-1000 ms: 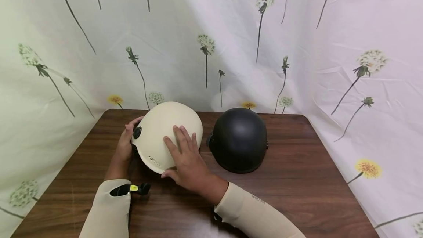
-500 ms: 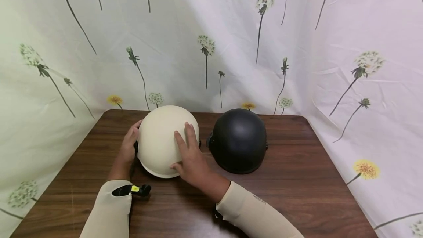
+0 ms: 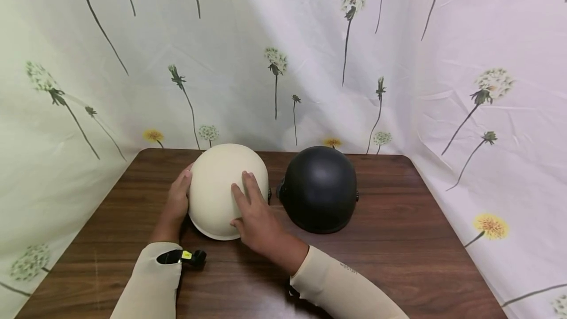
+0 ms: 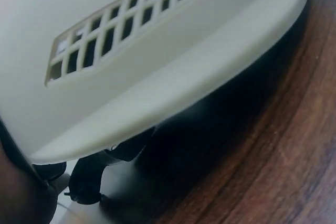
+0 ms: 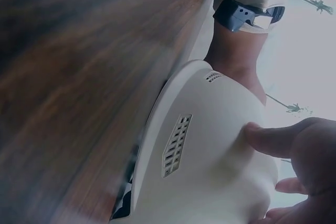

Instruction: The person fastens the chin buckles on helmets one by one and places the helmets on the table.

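A cream helmet [image 3: 223,188] sits dome up on the left half of the table, its front edge toward me. My left hand [image 3: 177,198] holds its left side, with the fingers mostly hidden behind the shell. My right hand [image 3: 257,215] rests on the right of the dome, fingers spread and fairly straight; the right wrist view shows the thumb [image 5: 273,139] against the smooth shell. A slotted vent [image 4: 126,30] runs along above the rim in the left wrist view, and a black strap [image 4: 88,178] hangs beneath it.
Just right of the cream helmet stands a matte black helmet [image 3: 320,188], dome up, a small gap between them. Both are near the back edge of the dark wooden table [image 3: 390,260]. White cloth [image 3: 248,87] printed with dandelions hangs behind and at both sides.
The cream helmet has turned and levelled between my hands, its left-side black knob and front vent going out of the head view. It sits slightly lower; the black helmet has stayed put.
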Demonstrator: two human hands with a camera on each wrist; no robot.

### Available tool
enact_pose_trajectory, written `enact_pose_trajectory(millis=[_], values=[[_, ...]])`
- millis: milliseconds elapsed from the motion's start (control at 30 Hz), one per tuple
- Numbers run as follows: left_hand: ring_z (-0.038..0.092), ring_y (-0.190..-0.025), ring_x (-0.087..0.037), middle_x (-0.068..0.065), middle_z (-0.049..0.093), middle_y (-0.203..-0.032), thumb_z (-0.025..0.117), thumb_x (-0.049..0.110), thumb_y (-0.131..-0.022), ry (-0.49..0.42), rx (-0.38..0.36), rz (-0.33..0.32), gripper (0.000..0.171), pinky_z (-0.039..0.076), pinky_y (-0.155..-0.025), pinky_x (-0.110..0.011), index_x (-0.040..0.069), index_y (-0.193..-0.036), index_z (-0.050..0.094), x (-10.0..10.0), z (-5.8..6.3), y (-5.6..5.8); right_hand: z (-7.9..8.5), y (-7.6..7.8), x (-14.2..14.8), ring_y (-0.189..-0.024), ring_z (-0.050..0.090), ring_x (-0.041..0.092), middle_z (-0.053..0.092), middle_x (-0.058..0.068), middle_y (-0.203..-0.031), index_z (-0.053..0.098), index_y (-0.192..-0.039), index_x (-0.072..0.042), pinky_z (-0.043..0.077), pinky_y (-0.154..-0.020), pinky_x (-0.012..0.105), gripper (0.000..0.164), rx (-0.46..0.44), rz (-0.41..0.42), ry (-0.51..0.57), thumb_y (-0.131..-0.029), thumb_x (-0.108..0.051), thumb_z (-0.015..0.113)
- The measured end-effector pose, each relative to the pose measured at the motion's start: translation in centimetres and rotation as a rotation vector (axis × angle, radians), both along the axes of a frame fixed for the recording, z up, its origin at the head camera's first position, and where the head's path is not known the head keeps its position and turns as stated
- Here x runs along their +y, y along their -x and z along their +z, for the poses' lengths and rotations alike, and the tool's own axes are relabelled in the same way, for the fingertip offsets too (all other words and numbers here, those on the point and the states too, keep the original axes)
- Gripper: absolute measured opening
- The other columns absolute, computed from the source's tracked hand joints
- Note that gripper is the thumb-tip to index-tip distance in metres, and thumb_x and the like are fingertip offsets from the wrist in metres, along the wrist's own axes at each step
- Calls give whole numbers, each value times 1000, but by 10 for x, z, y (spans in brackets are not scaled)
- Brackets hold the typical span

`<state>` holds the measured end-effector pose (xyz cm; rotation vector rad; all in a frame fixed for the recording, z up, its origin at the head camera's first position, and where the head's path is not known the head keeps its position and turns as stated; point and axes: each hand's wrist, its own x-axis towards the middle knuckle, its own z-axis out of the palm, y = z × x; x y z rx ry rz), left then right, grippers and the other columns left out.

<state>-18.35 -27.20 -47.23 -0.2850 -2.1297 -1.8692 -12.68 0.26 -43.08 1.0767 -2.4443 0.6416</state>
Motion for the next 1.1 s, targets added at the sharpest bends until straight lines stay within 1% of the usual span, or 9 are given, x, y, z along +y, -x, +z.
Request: enact_pose_trajectory(millis=[100,167,300,400,433,667,833,1000,1100], values=[[32,-150,-8,-15,35,-168,28,41,-116,43,-5,-5,63,27,-113,-10,-1,-163,32,2,0,0,0,0,0,-161,17,38,18,25,-171,40,-159,-1,50,-108,34,86,21,-15,-25,-91,-27,85],[27,-155,-17,-19,28,-170,28,40,-116,78,-24,-16,61,25,-114,-12,3,-166,28,4,1,1,0,0,0,-160,19,38,20,25,-170,42,-158,-2,49,-109,34,84,39,-23,-49,-91,-30,85],[20,-157,-35,-16,23,-173,30,36,-116,130,-72,-45,58,22,-125,-39,15,-169,21,12,2,3,-1,0,0,-159,23,38,22,25,-169,46,-156,-2,44,-115,36,83,59,-36,-93,-90,-35,86],[21,-157,-38,-16,21,-173,34,35,-116,129,-97,-43,59,18,-123,-62,18,-170,17,16,3,4,-3,2,-1,-159,23,38,22,25,-169,46,-156,-3,39,-120,43,85,61,-54,-115,-90,-38,86],[20,-157,-38,-16,20,-173,35,35,-115,127,-99,-38,60,17,-122,-65,18,-170,17,17,3,4,-3,2,-1,-159,22,38,22,25,-169,46,-156,-4,38,-120,46,85,60,-64,-119,-89,-39,86],[26,-155,-39,-18,25,-171,39,32,-115,184,-80,-5,60,24,-121,-63,18,-170,19,19,9,3,-4,3,-1,-161,15,37,17,22,-172,40,-161,-12,37,-110,73,91,-24,-139,-131,-89,-46,84],[34,-151,-45,-21,33,-167,53,31,-111,376,-4,73,62,33,-114,-69,13,-167,31,25,29,-2,-2,6,2,-162,8,38,8,20,-174,28,-166,-13,37,-110,74,102,-151,-180,-98,-89,-52,82],[37,-149,-48,-22,39,-163,65,39,-105,589,54,137,66,32,-111,-75,9,-160,45,37,54,-8,-2,11,5,-163,1,36,0,17,-175,18,-170,-17,38,-112,70,114,-230,-194,-82,-86,-58,82],[36,-147,-53,-26,38,-162,66,44,-103,686,45,169,68,32,-109,-78,7,-157,48,46,67,-13,-3,15,7,-163,0,37,-2,16,-176,13,-170,-18,39,-111,69,119,-250,-183,-75,-84,-62,82]])
